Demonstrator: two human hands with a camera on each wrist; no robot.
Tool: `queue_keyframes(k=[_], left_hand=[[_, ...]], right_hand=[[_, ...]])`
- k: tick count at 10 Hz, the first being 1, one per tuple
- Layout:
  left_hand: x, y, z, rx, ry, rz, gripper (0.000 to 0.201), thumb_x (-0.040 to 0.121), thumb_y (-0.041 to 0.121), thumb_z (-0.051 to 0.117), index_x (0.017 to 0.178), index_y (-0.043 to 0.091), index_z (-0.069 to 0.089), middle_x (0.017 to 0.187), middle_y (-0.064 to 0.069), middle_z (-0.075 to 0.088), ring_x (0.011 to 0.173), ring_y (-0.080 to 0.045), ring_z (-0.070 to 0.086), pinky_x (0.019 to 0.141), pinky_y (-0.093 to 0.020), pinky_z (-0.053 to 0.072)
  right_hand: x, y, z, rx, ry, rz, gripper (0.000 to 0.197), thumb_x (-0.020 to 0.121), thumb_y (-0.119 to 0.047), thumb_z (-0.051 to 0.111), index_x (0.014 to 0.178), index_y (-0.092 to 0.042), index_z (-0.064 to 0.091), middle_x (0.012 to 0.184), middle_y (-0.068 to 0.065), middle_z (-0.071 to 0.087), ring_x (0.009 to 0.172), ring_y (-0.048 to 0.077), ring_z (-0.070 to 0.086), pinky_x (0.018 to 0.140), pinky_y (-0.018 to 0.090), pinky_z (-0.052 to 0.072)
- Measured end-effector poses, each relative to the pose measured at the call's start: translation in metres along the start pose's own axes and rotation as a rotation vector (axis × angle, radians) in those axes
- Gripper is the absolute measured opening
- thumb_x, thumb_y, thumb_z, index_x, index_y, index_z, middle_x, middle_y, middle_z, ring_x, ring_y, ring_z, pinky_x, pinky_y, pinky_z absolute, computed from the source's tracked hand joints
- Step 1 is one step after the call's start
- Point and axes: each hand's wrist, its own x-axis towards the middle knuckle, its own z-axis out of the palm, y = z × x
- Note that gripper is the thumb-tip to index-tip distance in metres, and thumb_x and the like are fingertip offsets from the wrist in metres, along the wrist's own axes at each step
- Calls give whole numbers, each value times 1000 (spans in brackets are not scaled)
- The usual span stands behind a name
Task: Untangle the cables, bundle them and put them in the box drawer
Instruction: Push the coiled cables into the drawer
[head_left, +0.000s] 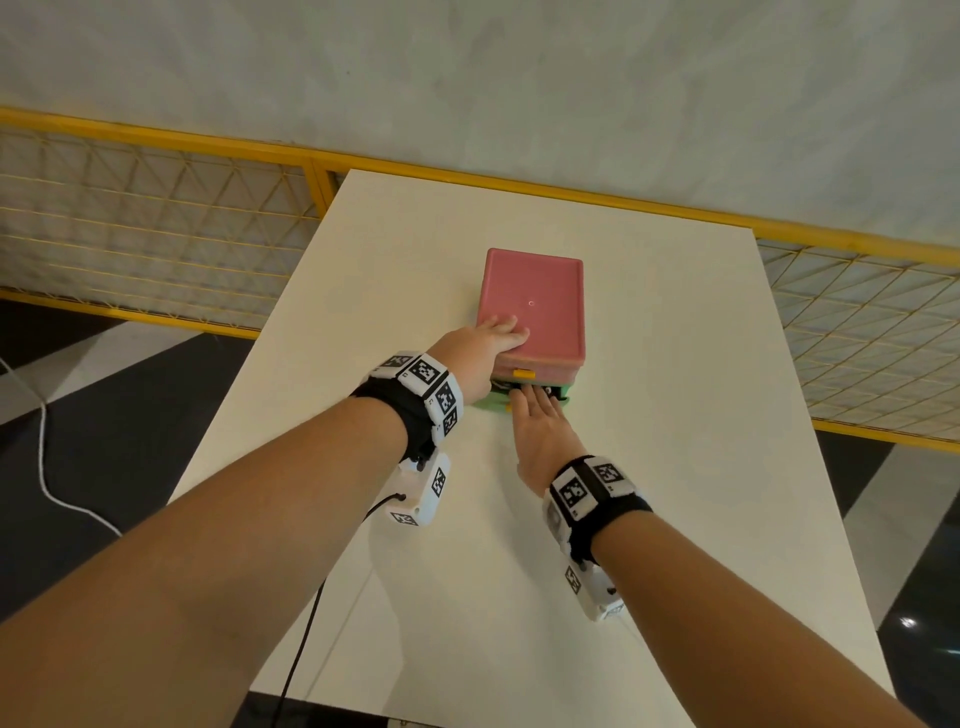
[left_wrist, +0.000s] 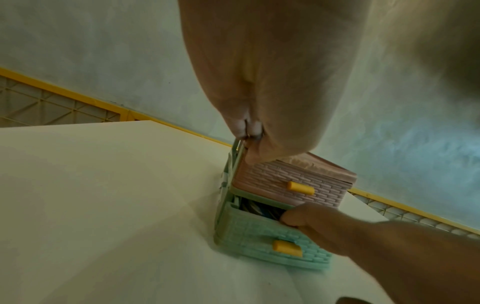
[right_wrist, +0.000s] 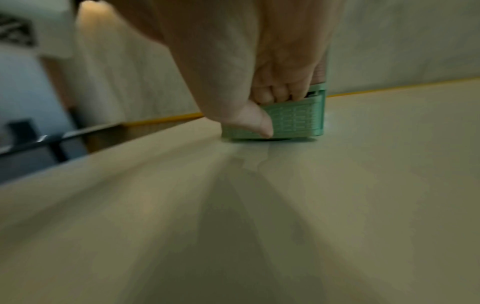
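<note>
A small box (head_left: 532, 306) with a pink top stands on the middle of the white table (head_left: 675, 467). My left hand (head_left: 501, 335) lies on its near left corner, fingers flat on the lid. In the left wrist view the pink upper drawer (left_wrist: 272, 181) is closed, and the green lower drawer (left_wrist: 249, 232) is pulled out a little. Dark cables (left_wrist: 255, 208) show inside the gap. My right hand (head_left: 535, 410) grips the green drawer's front (right_wrist: 298, 117): fingers curl over its top edge and the thumb presses its face.
Each drawer has a yellow handle (left_wrist: 287, 247). A yellow-framed mesh railing (head_left: 156, 208) runs behind and beside the table. A white cord (head_left: 44, 467) lies on the dark floor at left. A black lead (head_left: 306, 623) hangs from my left wrist camera.
</note>
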Motion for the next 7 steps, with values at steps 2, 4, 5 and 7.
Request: queue_keyframes(k=[2,4,5,7], left_hand=[[0,-1,0,-40,2,-6,91,81,-23,38,156,25,19,165,4,7,151,-13,5,119,-28,13],[0,-3,0,-88,21,2,91,79,-24,38,155,25,23,164,4,10,151,-13,6,120,-29,13],[-1,-3,0,-86,28,10,86,83,-21,39,155,24,23,164,2,10,151,-15,7,120,-30,14],[1,-5,-2,-127,61,24,84,84,-21,37,154,24,24,164,4,10,151,-12,6,119,-26,11]], right_hand=[[-21,25,17,641,641,231,42,81,-16,68,119,-9,52,114,6,59,103,23,59,88,36,50],[25,47,25,708,365,479,101,51,-56,82,135,-19,40,132,8,39,120,28,45,104,47,38],[38,49,21,703,370,544,91,50,-59,80,124,-20,45,125,6,39,114,29,46,101,46,40],[39,49,15,669,339,531,85,56,-59,77,122,-17,43,122,7,38,112,29,47,98,48,42]])
